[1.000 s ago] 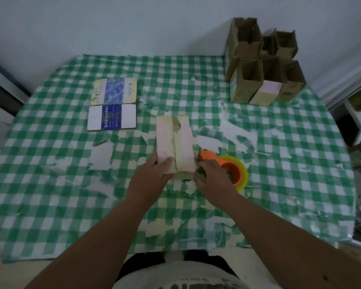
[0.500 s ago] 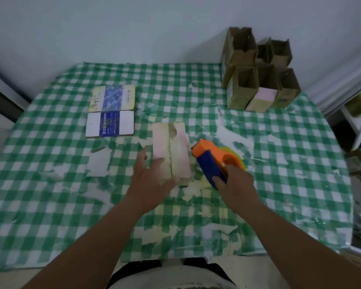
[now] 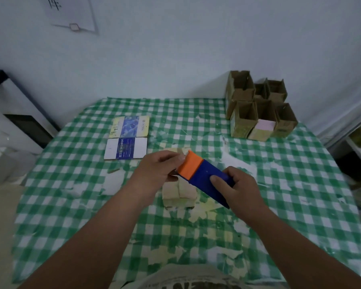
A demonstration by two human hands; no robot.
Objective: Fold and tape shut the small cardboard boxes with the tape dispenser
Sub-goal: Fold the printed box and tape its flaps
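Green checked tablecloth point(image 3: 300, 184) looks pretty beat up with pale patches, two flat printed cartons point(image 3: 127, 137) lying on it, and a paper sheet point(image 3: 71, 13) on the wall.

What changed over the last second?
The right hand lifted the dispenser off the table and holds it above the box. The left hand let go of the box and now pinches at the dispenser's orange end. The box stayed put.

Green-and-white checked tablecloth point(image 3: 300, 184), orange-and-blue tape dispenser point(image 3: 204, 176), brown cardboard boxes point(image 3: 256, 107)
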